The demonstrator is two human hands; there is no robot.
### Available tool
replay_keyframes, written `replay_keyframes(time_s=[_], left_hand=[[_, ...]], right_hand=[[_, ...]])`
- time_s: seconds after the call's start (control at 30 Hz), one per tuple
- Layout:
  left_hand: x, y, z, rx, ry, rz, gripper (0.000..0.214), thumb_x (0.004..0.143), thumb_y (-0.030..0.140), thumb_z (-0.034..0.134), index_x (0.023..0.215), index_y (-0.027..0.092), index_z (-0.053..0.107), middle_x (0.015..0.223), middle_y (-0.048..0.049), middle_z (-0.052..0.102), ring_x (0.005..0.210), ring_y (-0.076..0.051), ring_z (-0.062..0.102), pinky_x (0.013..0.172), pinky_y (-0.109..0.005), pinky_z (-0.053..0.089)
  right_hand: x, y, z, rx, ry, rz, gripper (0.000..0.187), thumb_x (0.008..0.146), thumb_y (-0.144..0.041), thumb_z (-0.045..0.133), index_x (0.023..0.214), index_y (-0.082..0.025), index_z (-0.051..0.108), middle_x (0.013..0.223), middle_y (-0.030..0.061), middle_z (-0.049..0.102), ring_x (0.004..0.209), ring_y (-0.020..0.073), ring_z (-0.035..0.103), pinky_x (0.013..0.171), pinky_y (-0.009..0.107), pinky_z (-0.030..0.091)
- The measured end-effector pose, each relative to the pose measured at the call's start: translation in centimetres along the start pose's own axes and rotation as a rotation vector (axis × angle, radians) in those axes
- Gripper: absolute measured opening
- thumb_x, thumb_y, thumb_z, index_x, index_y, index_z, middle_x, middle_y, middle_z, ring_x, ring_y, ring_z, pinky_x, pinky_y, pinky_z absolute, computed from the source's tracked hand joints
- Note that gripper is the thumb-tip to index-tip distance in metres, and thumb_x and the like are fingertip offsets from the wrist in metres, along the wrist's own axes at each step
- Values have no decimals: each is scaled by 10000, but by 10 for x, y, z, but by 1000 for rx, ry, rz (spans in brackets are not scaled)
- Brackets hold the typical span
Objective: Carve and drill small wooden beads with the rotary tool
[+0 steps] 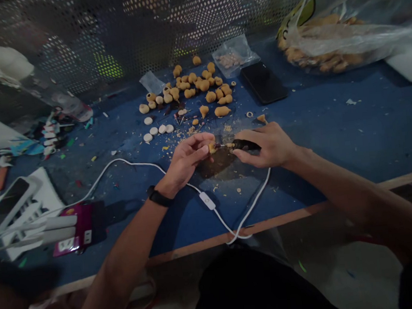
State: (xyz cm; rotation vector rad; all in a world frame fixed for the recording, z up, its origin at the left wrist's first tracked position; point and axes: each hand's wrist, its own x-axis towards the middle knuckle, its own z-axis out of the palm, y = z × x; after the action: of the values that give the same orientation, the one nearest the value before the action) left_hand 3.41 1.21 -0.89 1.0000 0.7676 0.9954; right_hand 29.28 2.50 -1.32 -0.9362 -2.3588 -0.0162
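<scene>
The left hand (188, 160) pinches a small rough tan bead (211, 148) against the thin metal bit of a black corded rotary tool (246, 144), gripped firmly in the right hand (268, 146), above a scuffed blue worktop (338, 127).

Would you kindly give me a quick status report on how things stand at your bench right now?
Left hand pinching small tan carved piece. Right hand gripping black-handled carving tool, tip at the piece. White cable looping below, not blocking.
</scene>
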Motion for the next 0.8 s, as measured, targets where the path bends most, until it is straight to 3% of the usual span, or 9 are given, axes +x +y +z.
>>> replay_keyframes(time_s=[0.17, 0.8], left_hand=[[0, 0, -1, 5, 3, -6, 441, 719, 445, 942, 1059, 218, 777, 905, -19, 730, 796, -136, 686, 714, -253, 588], [0, 0, 0, 7, 0, -4, 428, 723, 439, 940, 1046, 213, 772, 922, -26, 742, 796, -138, 681, 717, -260, 565]], right_hand=[[1, -1, 0, 0, 11, -65, 359, 1002, -485, 511, 924, -202, 717, 600, 9, 667, 523, 175, 570, 536, 303, 346], [-1, 1, 2, 7, -16, -57, 360, 993, -495, 517, 930, -203, 715, 606, 5, 657, 525, 166, 544, 552, 303, 313]])
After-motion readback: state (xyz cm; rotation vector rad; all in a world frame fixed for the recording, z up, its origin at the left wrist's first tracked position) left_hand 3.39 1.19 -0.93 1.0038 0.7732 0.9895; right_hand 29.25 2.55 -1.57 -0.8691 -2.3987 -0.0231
